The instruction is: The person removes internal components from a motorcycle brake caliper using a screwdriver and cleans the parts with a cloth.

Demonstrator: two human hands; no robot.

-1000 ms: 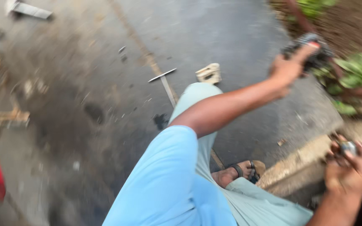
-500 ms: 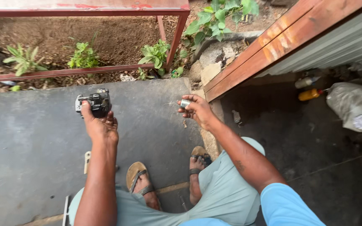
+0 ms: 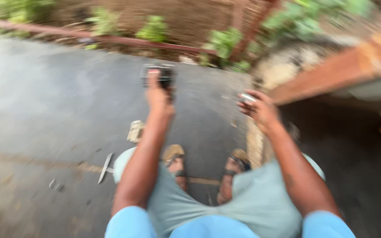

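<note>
The left hand [image 3: 158,98] gripped a dark blurred part [image 3: 157,74] and the right hand [image 3: 261,110] pinched a small metal piece [image 3: 246,98], above sandalled feet [image 3: 175,159], plants [image 3: 154,29] at the frame's top.

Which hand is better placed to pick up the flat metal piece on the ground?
Probably the left hand. The metal piece lies on the person's left, beside the left knee. The right hand is across the body. Both hands already hold objects.

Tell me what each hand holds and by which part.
The left hand grips a dark, blocky metal part from below. The right hand pinches a small silvery metal piece in its fingertips. Blur hides the exact grip.
</note>
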